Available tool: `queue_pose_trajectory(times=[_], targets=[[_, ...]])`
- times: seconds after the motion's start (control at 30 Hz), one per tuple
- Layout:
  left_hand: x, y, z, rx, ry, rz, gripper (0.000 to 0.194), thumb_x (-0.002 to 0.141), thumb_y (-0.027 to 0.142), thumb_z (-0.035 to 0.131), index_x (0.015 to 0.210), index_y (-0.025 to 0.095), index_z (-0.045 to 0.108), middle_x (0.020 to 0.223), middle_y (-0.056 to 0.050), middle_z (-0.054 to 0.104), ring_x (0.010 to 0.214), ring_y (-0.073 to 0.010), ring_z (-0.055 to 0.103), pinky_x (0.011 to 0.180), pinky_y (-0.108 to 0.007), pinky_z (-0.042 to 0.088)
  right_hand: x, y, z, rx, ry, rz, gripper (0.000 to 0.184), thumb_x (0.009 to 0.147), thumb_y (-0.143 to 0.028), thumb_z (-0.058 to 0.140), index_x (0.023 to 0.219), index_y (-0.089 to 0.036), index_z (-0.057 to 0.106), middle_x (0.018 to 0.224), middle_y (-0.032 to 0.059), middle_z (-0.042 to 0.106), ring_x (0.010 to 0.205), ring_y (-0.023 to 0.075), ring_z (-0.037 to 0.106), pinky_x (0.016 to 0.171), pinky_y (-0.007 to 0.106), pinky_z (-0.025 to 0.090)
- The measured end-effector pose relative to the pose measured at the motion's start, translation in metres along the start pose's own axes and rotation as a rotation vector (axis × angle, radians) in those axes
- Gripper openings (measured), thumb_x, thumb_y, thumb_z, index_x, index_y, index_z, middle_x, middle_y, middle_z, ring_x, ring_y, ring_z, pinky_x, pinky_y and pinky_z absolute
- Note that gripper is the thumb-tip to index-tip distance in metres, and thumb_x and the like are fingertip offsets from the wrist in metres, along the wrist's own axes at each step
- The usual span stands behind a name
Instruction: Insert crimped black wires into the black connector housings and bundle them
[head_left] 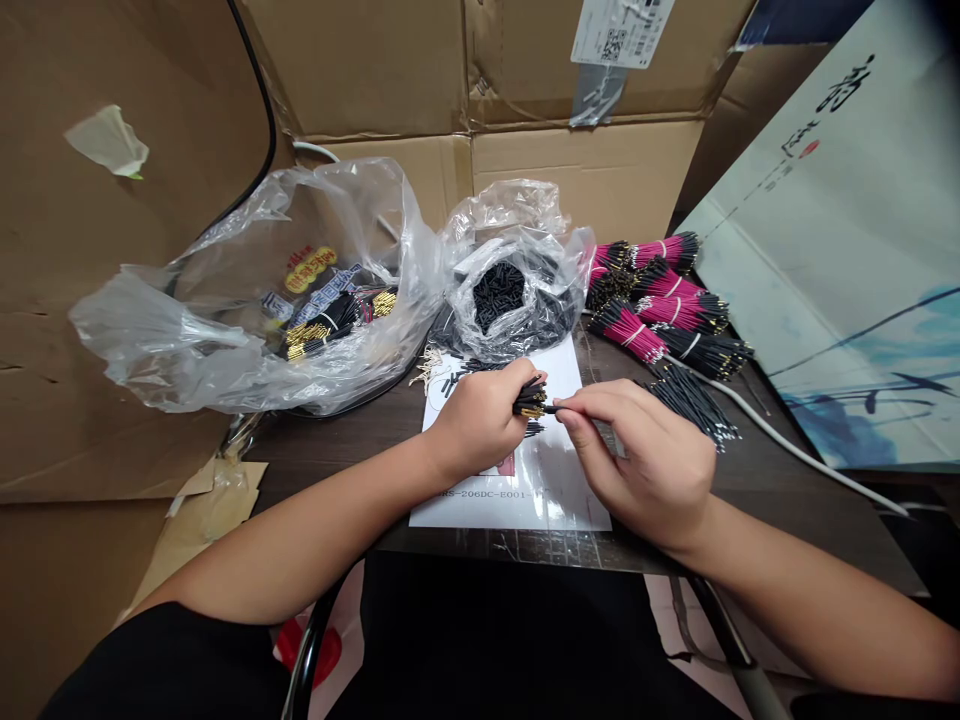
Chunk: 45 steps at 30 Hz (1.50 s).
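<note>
My left hand (478, 418) is wrapped round a bundle of black wires (531, 394), whose ends with gold-coloured terminals stick out towards the right. Thumb and forefinger of my right hand (651, 455) pinch a small black sleeve (553, 409) at the end of one wire in that bundle. Beneath both hands lies a printed white sheet (517, 508) in a clear cover. Loose black sleeves (450, 383) lie on it, partly hidden by my left hand. Just behind stands a clear plastic bag (469, 335) full of short black sleeves (499, 295).
On the left, a large clear bag (225, 375) holds wire bundles with gold terminals (319, 330). Tied pink and black wire bundles (667, 300) are piled at the right, beside loose black wires (694, 405) and a white cable (795, 445). Cardboard (375, 70) walls the dark table (330, 455).
</note>
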<state>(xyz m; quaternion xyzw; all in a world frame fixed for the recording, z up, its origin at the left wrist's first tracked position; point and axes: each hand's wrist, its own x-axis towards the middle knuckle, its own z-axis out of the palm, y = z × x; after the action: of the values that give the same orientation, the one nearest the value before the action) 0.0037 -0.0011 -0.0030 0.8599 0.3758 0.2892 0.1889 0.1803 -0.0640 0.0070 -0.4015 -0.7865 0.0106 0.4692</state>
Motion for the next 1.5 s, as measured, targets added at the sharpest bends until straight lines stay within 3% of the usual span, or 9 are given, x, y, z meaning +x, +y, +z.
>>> queue_pose_trajectory(times=[0.5,0.8,0.97,1.17,1.37,1.5], targets=[[0.0,-0.001,-0.002,0.082,-0.03,-0.013,0.017,0.08,0.015,0.049,0.095,0.02,0.056,0.078,0.001,0.066,0.067,-0.0157,0.061,0.059,-0.025,0.038,0.003,0.001,-0.003,-0.032,-0.047,-0.079,0.027,0.081,-0.006,0.063,0.105,-0.017,0.06,0.092,0.0057,0.068,0.084,0.0138,0.064,0.078,0.028,0.054],[0.003,0.0,-0.004,0.134,-0.107,-0.07,0.014,0.081,0.017,0.049,0.092,0.019,0.057,0.077,-0.001,0.065,0.071,-0.0187,0.061,0.06,-0.026,0.037,0.005,0.004,-0.003,0.032,-0.098,-0.034,0.021,0.08,-0.006,0.065,0.099,-0.014,0.063,0.09,0.0055,0.068,0.082,0.0128,0.063,0.076,0.027,0.053],[0.006,0.009,-0.003,-0.166,-0.261,-0.159,0.01,0.08,0.013,0.045,0.077,0.016,0.054,0.066,0.001,0.059,0.062,-0.0133,0.055,0.058,-0.022,0.036,0.004,0.008,-0.002,0.119,-0.045,0.025,0.029,0.079,-0.007,0.068,0.107,-0.016,0.066,0.094,0.0055,0.069,0.084,0.0125,0.064,0.076,0.026,0.054],[0.002,0.016,0.001,-0.659,-0.478,-0.348,0.025,0.088,0.03,0.046,0.069,0.015,0.049,0.065,0.003,0.049,0.053,-0.0068,0.044,0.052,-0.019,0.036,0.004,0.012,0.0,0.154,0.005,0.027,0.037,0.076,-0.007,0.071,0.112,-0.018,0.066,0.086,0.0041,0.068,0.077,0.0122,0.061,0.069,0.027,0.052],[0.0,0.017,-0.001,-1.068,-0.725,-0.567,0.028,0.085,0.039,0.054,0.071,0.017,0.045,0.049,0.008,0.03,0.04,-0.0047,0.026,0.039,-0.018,0.023,0.003,0.017,0.002,0.074,0.039,-0.056,0.043,0.075,-0.005,0.07,0.116,-0.019,0.066,0.088,0.0063,0.064,0.078,0.0144,0.058,0.069,0.032,0.05],[0.0,0.019,-0.004,-1.194,-0.792,-0.689,0.032,0.081,0.039,0.058,0.067,0.018,0.04,0.048,0.009,0.027,0.037,-0.0031,0.019,0.036,-0.017,0.015,0.002,0.019,0.002,0.057,0.032,-0.09,0.045,0.074,-0.007,0.07,0.118,-0.019,0.066,0.091,0.0077,0.064,0.082,0.0171,0.057,0.073,0.036,0.049]])
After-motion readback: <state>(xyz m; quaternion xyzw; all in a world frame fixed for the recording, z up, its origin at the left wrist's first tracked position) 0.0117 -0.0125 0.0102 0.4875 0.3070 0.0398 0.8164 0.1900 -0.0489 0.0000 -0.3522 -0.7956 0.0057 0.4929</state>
